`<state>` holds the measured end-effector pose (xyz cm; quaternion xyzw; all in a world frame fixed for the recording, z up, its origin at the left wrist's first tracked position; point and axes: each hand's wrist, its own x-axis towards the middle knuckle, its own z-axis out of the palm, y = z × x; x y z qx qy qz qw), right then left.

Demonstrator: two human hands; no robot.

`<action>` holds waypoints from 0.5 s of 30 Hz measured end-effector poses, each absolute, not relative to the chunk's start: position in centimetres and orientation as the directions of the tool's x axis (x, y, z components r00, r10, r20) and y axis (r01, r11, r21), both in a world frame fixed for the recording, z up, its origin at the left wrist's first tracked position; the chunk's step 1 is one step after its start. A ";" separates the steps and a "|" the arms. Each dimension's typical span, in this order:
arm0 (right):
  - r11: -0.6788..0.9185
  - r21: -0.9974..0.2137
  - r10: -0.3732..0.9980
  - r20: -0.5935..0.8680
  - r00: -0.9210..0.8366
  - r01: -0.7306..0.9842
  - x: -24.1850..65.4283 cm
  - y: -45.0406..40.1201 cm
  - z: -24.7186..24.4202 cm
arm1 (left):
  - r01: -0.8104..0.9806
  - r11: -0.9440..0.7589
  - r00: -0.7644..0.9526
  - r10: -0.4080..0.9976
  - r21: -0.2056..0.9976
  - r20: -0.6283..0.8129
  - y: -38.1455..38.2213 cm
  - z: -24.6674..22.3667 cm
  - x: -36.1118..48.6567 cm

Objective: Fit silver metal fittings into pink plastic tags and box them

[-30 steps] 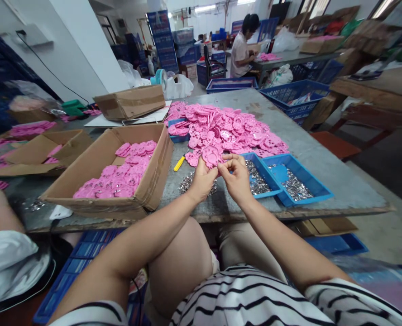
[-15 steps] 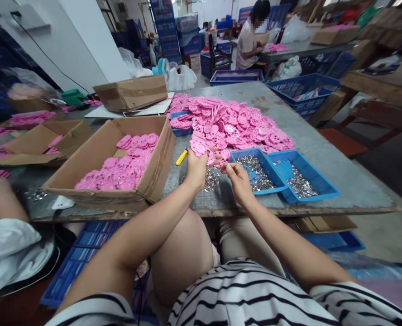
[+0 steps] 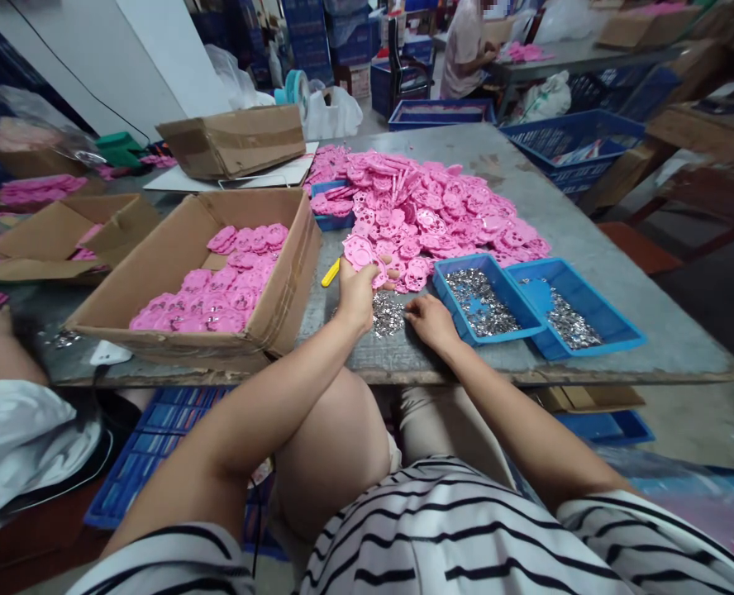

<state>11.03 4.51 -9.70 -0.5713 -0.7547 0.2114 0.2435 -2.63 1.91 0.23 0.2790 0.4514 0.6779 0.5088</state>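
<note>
My left hand (image 3: 357, 296) is closed around a flat, round pink plastic piece (image 3: 359, 250) with cut-out holes, held above the table. Close to its fingers lies a loose heap of small shiny metal parts (image 3: 388, 316). At the right edge of that heap, my right hand (image 3: 434, 322) rests low on the tabletop, fingertips pressed together; whatever is between them is too small to make out. Beyond both hands spreads a big mound of similar pink pieces (image 3: 441, 207). A yellow-handled tool (image 3: 331, 273) lies left of my left hand.
Two blue trays, a nearer one (image 3: 502, 330) and another (image 3: 621, 337), hold small metal parts on the right. A cardboard box (image 3: 283, 310) with pink pieces stands left. A co-worker's arm (image 3: 1, 347) is at far left; another person (image 3: 463, 49) sits at the back.
My right hand has come down from above the table to the edge of the metal heap. The left hand still holds the pink piece. The camera view has shifted slightly.
</note>
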 end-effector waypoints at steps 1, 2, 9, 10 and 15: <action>0.278 -0.561 0.960 0.135 -0.246 0.780 10.8 4.6 -9.9 | -0.436 -0.072 -0.328 0.941 0.897 -0.084 1.9 0.2 -2.7; 0.296 -0.532 0.955 0.149 -0.256 0.794 10.7 4.6 -10.1 | -0.435 -0.072 -0.329 0.941 0.898 -0.084 1.9 0.1 -2.7; 0.339 -0.461 0.936 0.249 -0.247 0.820 10.3 4.2 -10.7 | -0.407 -0.071 -0.330 0.941 0.911 -0.074 2.0 -0.1 -2.6; 0.342 -0.462 0.935 0.249 -0.251 0.818 10.3 4.1 -10.8 | -0.404 -0.068 -0.332 0.940 0.912 -0.077 2.0 -0.1 -2.6; 0.346 -0.533 0.936 0.253 -0.245 0.772 10.6 4.1 -11.1 | -0.395 -0.066 -0.341 0.937 0.916 -0.079 2.2 -0.2 -2.7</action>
